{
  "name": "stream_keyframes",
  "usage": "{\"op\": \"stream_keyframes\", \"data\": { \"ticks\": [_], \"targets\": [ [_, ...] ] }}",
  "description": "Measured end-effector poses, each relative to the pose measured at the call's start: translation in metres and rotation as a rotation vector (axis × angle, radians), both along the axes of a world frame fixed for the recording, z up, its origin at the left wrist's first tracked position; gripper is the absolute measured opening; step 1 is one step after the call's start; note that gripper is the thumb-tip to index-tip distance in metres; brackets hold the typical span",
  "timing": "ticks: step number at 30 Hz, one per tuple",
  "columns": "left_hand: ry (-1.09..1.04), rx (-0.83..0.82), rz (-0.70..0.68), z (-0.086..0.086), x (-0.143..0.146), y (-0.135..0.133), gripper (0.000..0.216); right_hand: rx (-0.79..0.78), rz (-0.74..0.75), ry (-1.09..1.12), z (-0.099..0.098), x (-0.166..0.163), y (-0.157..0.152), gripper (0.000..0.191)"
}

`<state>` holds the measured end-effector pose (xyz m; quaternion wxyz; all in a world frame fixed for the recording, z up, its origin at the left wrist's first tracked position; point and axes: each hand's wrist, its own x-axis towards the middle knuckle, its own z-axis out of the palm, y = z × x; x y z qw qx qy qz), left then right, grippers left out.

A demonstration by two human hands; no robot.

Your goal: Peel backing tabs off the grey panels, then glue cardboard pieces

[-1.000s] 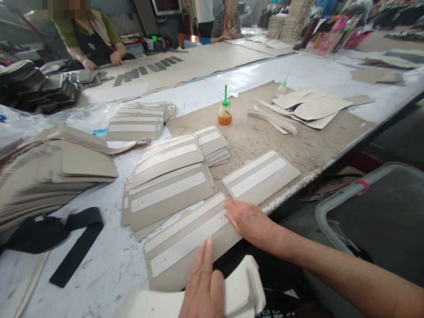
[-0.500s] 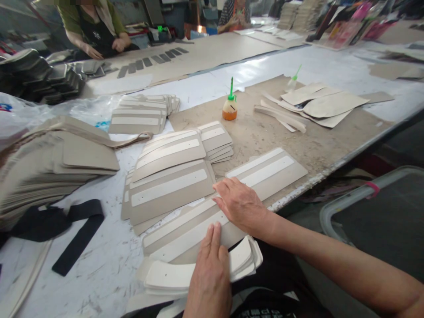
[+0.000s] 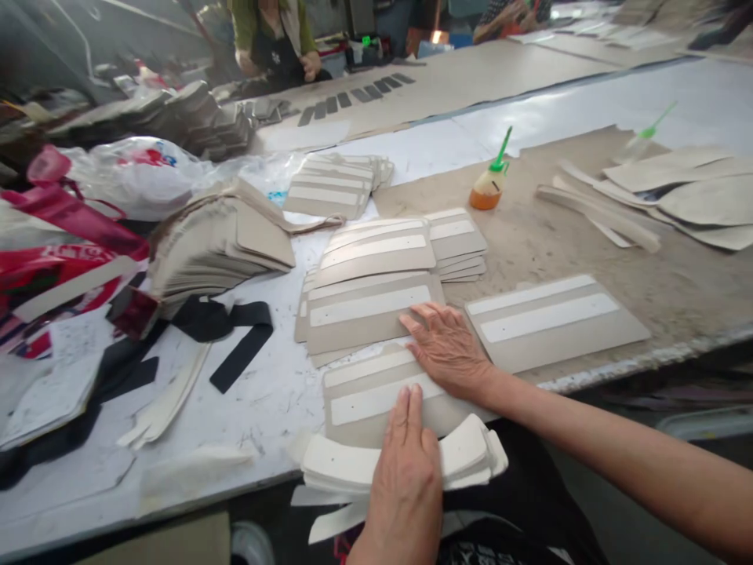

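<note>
My right hand lies flat, fingers spread, on a grey board piece with two white strips near the table's front edge. My left hand rests flat on a stack of white curved strips that overhangs the edge, and its fingertips touch the same grey piece. A second strip-backed grey piece lies just right of my right hand. A fanned pile of like pieces sits just beyond my hands.
An orange glue bottle with a green nozzle stands further back. A tall stack of grey boards, a black strap and red-and-white plastic bags are at the left. Cut board shapes lie at the right. Another person works across the table.
The view has swung left. My right hand slid from the grey piece's right end up onto its top edge. My left hand settled onto the white strips, now in full view.
</note>
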<state>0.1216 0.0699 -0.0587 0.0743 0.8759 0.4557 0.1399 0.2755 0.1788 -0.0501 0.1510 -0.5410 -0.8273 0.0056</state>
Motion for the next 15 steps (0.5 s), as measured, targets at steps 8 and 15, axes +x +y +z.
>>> {"op": "stream_keyframes", "data": {
  "ticks": [8,15],
  "targets": [
    [-0.018,0.055,0.155,0.001,-0.025,-0.010,0.027,0.001,-0.003,-0.044,0.001,-0.002,0.000,0.038],
    [-0.028,0.083,0.177,0.010,-0.038,-0.012,0.029,0.047,-0.004,-0.056,-0.002,-0.003,0.001,0.035]
  ]
}}
